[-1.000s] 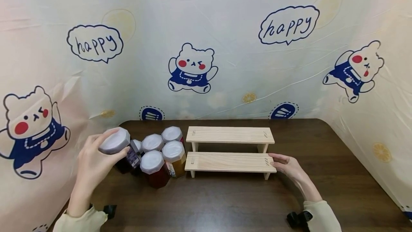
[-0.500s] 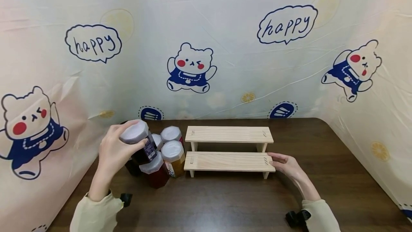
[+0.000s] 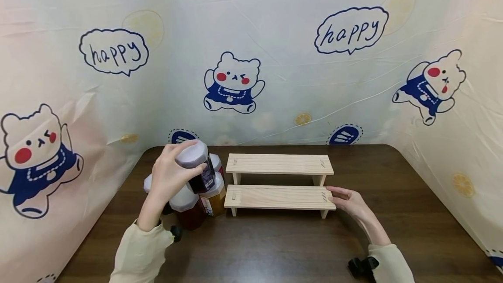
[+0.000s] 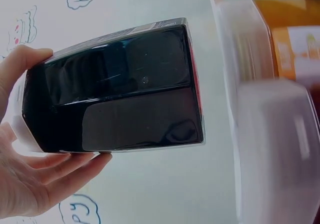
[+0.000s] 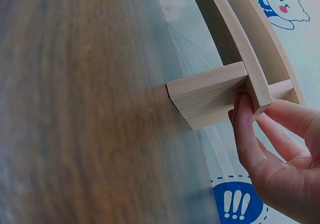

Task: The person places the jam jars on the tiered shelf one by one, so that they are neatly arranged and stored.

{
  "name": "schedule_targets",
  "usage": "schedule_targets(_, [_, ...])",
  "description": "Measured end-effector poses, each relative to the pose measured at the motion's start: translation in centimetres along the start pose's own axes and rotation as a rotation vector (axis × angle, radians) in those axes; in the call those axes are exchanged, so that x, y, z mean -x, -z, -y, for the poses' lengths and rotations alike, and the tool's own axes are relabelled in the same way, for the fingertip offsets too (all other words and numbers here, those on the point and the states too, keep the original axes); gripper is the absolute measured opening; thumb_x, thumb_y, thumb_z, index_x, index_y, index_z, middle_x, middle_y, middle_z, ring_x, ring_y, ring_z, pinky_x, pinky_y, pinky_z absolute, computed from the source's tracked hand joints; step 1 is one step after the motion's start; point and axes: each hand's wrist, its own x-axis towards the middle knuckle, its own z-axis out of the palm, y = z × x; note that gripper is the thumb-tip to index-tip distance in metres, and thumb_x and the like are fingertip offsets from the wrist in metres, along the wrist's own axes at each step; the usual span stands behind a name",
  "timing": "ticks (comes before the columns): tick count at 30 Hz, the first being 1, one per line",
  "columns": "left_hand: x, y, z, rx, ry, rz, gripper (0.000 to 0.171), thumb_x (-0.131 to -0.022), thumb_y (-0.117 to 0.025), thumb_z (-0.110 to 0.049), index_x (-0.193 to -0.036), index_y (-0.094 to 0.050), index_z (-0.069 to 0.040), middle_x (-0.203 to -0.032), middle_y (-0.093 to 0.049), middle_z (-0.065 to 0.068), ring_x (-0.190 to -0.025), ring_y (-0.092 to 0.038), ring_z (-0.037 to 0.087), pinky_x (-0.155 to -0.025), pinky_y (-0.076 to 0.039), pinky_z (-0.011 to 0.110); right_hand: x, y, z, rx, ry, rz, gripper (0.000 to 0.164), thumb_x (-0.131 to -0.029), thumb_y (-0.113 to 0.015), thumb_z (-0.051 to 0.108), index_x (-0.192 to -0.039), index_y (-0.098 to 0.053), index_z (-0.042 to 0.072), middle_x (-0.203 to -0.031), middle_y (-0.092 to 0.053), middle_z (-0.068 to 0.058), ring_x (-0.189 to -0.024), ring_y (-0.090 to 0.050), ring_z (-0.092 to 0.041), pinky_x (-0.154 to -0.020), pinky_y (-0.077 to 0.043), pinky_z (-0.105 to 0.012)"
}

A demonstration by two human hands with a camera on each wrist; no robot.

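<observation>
The left hand (image 3: 169, 171) gripped a dark jar (image 3: 203, 177) by its pale lid, thumb and fingers spread round the rim. The right hand (image 3: 351, 204) pinched the right end of the front step (image 3: 277, 198) of a wooden stand (image 3: 280, 164) between thumb and fingers. The dark jar was just left of the stand, held up above the other jars there, its base well clear of their lids in the left wrist view.

Below it, left of the stand, an amber jar (image 3: 216, 203) stood close beside the front step, and a red-brown jar (image 3: 191, 215) stood on that jar's far side from the stand. A pale-lidded jar (image 3: 216, 161) showed partly near the left end of the stand's back step. Another jar (image 3: 147, 183), farthest left of the stand, was mostly hidden by the left hand.

The stand's back step sat higher than the front one. The stand's legs rested on a dark brown worktop (image 3: 275, 248), and behind the stand hung a printed cloth (image 3: 283, 25).
</observation>
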Motion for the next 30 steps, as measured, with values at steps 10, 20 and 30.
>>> schedule_targets(10, [-0.7, -2.0, -2.4, 0.039, 0.009, 0.05, 0.052, -0.064, -0.077, -0.026, -0.113, -0.06, -0.017, -0.1, -0.05, 0.012, -0.084, -0.052, 0.028, -0.064, -0.044, 0.042, 0.0, 0.0, -0.1, -0.01, 0.004, 0.001, 0.051, -0.081, -0.061, 0.007, -0.125, -0.041, -0.012, -0.12, -0.048, -0.024, -0.088, -0.057, -0.005, -0.074, -0.047, -0.023])
schedule_targets(20, [-1.8, -5.3, -4.9, 0.103, -0.052, 0.085, 0.052, -0.062, -0.077, -0.028, -0.111, -0.062, -0.017, -0.098, -0.053, 0.012, -0.081, -0.054, 0.026, -0.063, -0.045, 0.039, 0.1, 0.1, -0.1, 0.0, 0.012, -0.003, 0.051, -0.081, -0.062, 0.008, -0.124, -0.043, -0.012, -0.12, -0.048, -0.026, -0.087, -0.057, -0.005, -0.073, -0.047, -0.022])
schedule_targets(30, [-2.8, -8.7, -7.2, 0.147, -0.113, 0.119, 0.05, -0.062, -0.076, -0.028, -0.109, -0.062, -0.019, -0.094, -0.052, 0.008, -0.078, -0.054, 0.022, -0.06, -0.043, 0.034, 0.0, 0.1, -0.2, -0.022, 0.012, 0.008, 0.052, -0.08, -0.063, 0.007, -0.124, -0.042, -0.012, -0.118, -0.051, -0.022, -0.087, -0.057, -0.006, -0.074, -0.048, -0.023])
